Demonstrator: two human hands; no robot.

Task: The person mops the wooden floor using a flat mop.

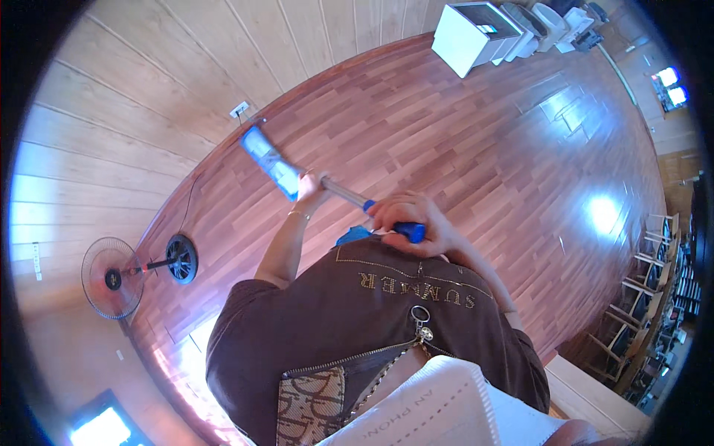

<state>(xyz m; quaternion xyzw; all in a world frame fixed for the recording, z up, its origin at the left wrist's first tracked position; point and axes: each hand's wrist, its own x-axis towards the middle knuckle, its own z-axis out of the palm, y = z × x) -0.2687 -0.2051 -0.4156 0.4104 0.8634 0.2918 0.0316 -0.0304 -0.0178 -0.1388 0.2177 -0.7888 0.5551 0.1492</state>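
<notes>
A flat mop with a blue-edged head (260,149) rests on the wooden floor near the wall. Its grey pole (346,195) slants from the head back toward my body and ends in a blue grip (408,232). My left hand (311,189) is closed round the pole low down, close to the head. Higher up, my right hand (416,215) wraps the pole just by the blue grip. Part of the mop head is hidden behind my left hand. A bit of blue cloth or footwear (352,236) shows below my shirt front.
A standing fan (113,279) with a round black base (182,259) is on the left by the wall. A power socket (239,109) is on the panelled wall near the mop head. White cabinet (461,41) stands at the far right; wooden chairs (632,320) line the right side.
</notes>
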